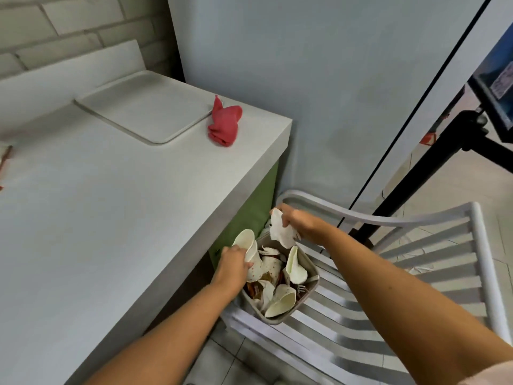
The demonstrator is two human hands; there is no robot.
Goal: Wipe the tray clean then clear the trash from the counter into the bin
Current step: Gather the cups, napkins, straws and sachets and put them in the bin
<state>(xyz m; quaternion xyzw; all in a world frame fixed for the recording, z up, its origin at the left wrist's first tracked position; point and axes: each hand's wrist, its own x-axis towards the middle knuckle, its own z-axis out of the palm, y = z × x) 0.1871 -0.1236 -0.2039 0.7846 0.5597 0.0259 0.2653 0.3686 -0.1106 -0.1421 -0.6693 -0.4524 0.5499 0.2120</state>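
A small grey bin [311, 284] stands on a slatted chair beside the counter, filled with crushed paper cups and wrappers. My left hand [233, 262] grips a squashed paper cup [249, 251] over the bin's left rim. Above the bin's far edge, my right hand [298, 222] pinches a crumpled white napkin [280, 229]. The pale tray [144, 107] lies flat at the back of the counter, and a red cloth [224, 123] sits bunched just to its right.
The white counter [97, 218] fills the left half of the view, with a scrap of paper [4, 159] at its far left edge. The grey slatted chair [402, 259] holds the bin. A black tripod [433, 159] stands at the right by a blue-grey wall.
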